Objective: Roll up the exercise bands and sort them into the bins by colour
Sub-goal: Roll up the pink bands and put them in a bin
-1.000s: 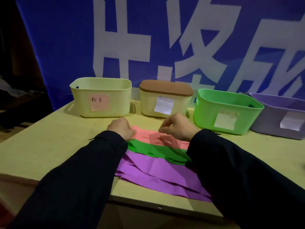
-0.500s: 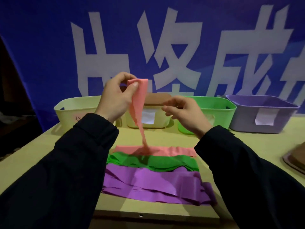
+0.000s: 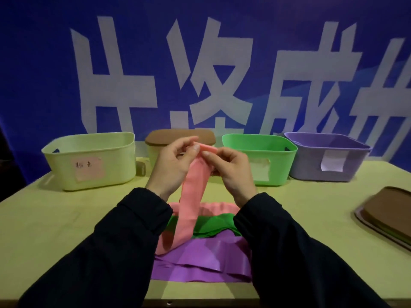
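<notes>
A pink exercise band point(image 3: 193, 196) hangs from both my hands above the table. My left hand point(image 3: 172, 167) and my right hand point(image 3: 231, 168) pinch its folded top end between thumbs and fingers, close together. The band's lower part trails down onto the table over a green band point(image 3: 213, 227) and a purple band point(image 3: 206, 261), which lie flat between my sleeves. Across the back stand a pale yellow bin point(image 3: 93, 161) with a pink label, a lidded cream bin point(image 3: 155, 141), a green bin point(image 3: 278, 161) and a purple bin point(image 3: 329, 158).
Brown lids on a tray point(image 3: 387, 214) lie at the table's right edge. A blue banner point(image 3: 200, 63) with white characters hangs right behind the bins. The table's front edge runs just below the purple band.
My hands have come together on the pink band's raised end; before, only my left hand held it up. More of the band now hangs off the table.
</notes>
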Demonstrator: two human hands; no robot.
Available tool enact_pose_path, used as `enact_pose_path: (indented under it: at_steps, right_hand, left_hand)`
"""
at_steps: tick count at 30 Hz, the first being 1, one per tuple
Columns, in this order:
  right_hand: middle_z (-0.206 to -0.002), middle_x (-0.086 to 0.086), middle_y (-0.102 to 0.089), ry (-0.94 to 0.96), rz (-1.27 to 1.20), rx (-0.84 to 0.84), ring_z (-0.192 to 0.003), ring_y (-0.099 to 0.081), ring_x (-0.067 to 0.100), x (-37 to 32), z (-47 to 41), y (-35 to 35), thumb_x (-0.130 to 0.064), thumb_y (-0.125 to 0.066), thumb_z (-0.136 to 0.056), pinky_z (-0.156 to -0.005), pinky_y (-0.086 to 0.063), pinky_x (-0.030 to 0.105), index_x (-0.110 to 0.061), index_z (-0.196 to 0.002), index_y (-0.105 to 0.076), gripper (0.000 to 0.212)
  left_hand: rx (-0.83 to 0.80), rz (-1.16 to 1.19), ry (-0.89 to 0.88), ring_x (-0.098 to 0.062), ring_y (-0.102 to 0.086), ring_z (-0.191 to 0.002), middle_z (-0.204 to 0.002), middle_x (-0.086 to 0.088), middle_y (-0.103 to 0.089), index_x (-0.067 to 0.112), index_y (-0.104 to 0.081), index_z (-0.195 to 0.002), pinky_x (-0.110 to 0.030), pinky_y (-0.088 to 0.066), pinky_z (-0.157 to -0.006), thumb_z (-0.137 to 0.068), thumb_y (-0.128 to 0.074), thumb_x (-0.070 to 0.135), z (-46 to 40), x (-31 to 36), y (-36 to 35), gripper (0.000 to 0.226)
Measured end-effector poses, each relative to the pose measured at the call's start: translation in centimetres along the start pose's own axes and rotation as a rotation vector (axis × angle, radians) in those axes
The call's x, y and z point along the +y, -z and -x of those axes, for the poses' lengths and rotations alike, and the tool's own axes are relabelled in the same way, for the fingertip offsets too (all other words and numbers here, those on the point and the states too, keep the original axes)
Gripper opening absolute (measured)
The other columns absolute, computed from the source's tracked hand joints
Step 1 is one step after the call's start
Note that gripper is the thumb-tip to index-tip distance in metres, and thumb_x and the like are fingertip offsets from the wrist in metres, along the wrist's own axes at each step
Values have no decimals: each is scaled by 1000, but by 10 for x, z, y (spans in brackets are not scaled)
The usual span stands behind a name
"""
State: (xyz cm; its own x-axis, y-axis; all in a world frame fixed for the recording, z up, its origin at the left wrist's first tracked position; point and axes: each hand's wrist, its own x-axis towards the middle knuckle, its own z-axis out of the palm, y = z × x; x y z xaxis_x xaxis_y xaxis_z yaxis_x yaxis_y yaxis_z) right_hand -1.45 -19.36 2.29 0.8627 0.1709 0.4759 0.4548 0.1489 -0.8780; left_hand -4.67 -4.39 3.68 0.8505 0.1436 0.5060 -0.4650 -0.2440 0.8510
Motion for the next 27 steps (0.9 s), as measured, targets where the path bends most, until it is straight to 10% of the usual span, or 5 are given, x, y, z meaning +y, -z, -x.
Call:
enact_pose_path:
  at_steps: [9, 27]
  right_hand:
    - [-77, 11, -66, -96, -69, 11, -67, -62, 14, 61, 1, 10, -12, -70, -92, -60, -53, 28, 10, -97, -66, 23]
    - [-61, -5, -58, -92, -143, 118, -56, -47, 11, 62, 5, 11, -17, -72, -90, -52, -42, 23, -11, -81, -72, 11]
  left_hand:
    - [42, 145, 177, -15, -70, -85, -89, -3, -77, 13, -76, -96, -24, -55, -75, -98, -60, 6, 17, -61, -25, 18]
    - [24, 344, 282, -25, -70, -98, -106, -11, -76, 16, -75, -109, -42, -55, -90, -102, -54, 16, 17, -67, -24, 22]
